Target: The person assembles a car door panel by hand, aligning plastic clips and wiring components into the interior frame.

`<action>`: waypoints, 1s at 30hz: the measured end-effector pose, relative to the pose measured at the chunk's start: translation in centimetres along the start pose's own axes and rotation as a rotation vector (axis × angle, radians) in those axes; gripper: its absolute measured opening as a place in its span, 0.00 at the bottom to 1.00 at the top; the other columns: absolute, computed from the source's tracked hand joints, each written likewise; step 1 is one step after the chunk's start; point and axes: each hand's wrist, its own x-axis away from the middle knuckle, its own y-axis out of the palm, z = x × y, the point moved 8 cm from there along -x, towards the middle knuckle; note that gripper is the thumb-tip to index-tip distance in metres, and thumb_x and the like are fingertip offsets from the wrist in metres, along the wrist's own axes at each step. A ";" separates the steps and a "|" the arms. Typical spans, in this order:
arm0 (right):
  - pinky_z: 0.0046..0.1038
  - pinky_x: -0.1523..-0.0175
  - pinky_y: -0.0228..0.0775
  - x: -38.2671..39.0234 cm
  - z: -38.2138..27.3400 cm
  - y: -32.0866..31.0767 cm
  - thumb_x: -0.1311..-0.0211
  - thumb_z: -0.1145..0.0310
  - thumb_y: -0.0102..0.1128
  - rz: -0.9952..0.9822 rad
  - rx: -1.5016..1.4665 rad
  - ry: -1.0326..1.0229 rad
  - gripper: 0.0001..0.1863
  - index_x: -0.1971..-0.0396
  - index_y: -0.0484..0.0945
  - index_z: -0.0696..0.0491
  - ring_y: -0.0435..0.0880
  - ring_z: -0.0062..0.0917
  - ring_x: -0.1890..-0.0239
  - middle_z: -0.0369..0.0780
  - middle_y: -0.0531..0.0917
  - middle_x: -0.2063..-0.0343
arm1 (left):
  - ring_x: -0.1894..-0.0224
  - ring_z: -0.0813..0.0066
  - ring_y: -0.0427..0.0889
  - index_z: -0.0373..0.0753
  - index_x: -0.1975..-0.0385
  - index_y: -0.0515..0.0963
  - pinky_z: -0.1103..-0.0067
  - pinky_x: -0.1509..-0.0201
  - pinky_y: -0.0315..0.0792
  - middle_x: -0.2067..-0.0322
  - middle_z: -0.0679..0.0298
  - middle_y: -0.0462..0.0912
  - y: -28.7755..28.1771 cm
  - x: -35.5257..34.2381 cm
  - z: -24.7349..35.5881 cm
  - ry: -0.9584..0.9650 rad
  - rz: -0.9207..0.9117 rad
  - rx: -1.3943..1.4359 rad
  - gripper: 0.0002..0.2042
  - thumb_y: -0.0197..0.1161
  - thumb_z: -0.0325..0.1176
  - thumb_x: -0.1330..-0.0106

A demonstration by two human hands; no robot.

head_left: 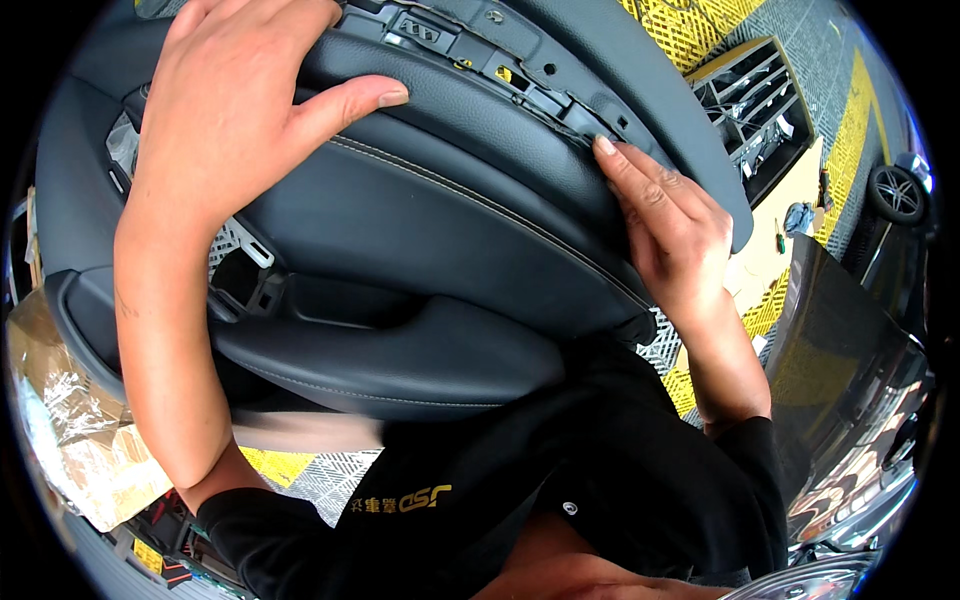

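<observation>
A black leather-covered car door panel (440, 240) with pale stitching lies in front of me. Along its upper part runs an open channel (510, 72) of black plastic, with clip holes and small yellow bits. My left hand (225, 110) rests over the padded strip (470, 100) beside this channel, its thumb spread out on the leather. The other left fingers reach up toward the channel, their tips partly hidden. At the channel's right end, my right hand (675, 220) touches the strip's edge with outstretched fingertips. Its thumb is hidden.
An armrest (400, 355) sticks up nearest my body. A slotted black organizer (760, 120) and a small green-handled tool (780, 240) are at the right. A dark glossy car part (850, 370) stands nearby. Plastic-wrapped cardboard (80, 400) is at the left.
</observation>
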 end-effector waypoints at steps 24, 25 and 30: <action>0.28 0.59 0.83 1.4 -0.7 0.5 0.41 0.82 0.71 0.189 0.003 0.002 0.26 0.42 0.92 0.51 0.90 0.32 0.66 0.41 0.94 0.47 | 0.47 0.49 0.83 0.32 0.49 0.85 0.61 0.36 0.71 0.56 0.54 0.86 0.1 0.9 -0.2 -0.035 -0.011 0.004 0.32 0.74 0.61 0.33; 0.28 0.59 0.83 1.3 -0.5 0.5 0.40 0.83 0.72 0.179 -0.016 -0.001 0.25 0.42 0.92 0.52 0.91 0.33 0.66 0.42 0.94 0.47 | 0.47 0.49 0.83 0.32 0.49 0.85 0.61 0.36 0.70 0.56 0.54 0.86 0.1 0.9 -0.2 -0.038 -0.015 0.002 0.33 0.74 0.61 0.33; 0.29 0.58 0.84 0.9 -1.4 -0.6 0.38 0.85 0.72 0.085 0.103 -0.046 0.26 0.39 0.90 0.55 0.93 0.35 0.63 0.45 0.94 0.49 | 0.48 0.50 0.83 0.32 0.48 0.85 0.61 0.36 0.70 0.56 0.54 0.86 0.1 0.8 -0.1 -0.035 -0.033 -0.007 0.33 0.75 0.61 0.34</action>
